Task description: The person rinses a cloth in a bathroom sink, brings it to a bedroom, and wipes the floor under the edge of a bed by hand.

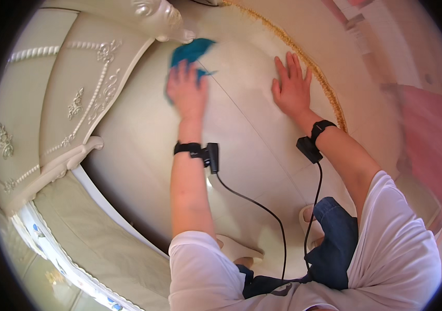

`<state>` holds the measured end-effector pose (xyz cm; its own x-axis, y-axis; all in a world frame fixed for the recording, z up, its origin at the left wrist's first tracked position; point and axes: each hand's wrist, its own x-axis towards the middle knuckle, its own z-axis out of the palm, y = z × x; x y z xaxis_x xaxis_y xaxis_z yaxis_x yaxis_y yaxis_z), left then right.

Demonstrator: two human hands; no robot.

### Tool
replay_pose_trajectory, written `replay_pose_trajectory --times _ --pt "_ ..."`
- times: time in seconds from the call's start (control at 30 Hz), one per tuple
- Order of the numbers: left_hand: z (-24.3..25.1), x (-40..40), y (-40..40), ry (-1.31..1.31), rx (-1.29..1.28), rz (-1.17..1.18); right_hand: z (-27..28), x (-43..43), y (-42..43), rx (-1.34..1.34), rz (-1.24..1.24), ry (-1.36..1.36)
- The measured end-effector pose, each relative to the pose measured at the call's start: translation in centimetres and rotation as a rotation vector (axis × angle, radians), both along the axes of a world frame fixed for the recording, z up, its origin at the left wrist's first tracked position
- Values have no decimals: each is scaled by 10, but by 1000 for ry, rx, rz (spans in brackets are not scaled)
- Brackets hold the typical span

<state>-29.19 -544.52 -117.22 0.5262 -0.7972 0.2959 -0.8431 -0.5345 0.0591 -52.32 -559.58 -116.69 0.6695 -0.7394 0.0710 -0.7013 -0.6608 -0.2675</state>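
Note:
My left hand [188,89] lies palm down on a teal cloth [192,53] on the pale tiled floor [236,155], beside the foot of the cream carved furniture. The cloth spreads out past my fingertips and shows along the hand's outer edge; my palm hides the rest. My right hand [293,87] rests on the floor with its fingers spread and holds nothing, close to a strip of gold fringe [322,77]. Each wrist wears a black strap with a small device and a cable.
A cream nightstand or cabinet front with carved ornaments [108,89] stands at the left, next to an upholstered bed side [100,217]. Cables hang from the wrist devices down to my lap. My slippers [240,248] are on the floor below. Pink fabric [431,144] lies at the right.

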Motion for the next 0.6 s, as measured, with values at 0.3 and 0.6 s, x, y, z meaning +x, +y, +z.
replay_pose_trajectory --times 0.3,0.6 --pt "-6 -54 -13 80 -20 6 2 -3 -5 79 -16 10" --pt "-12 13 -166 134 -128 87 3 6 3 132 -4 41"
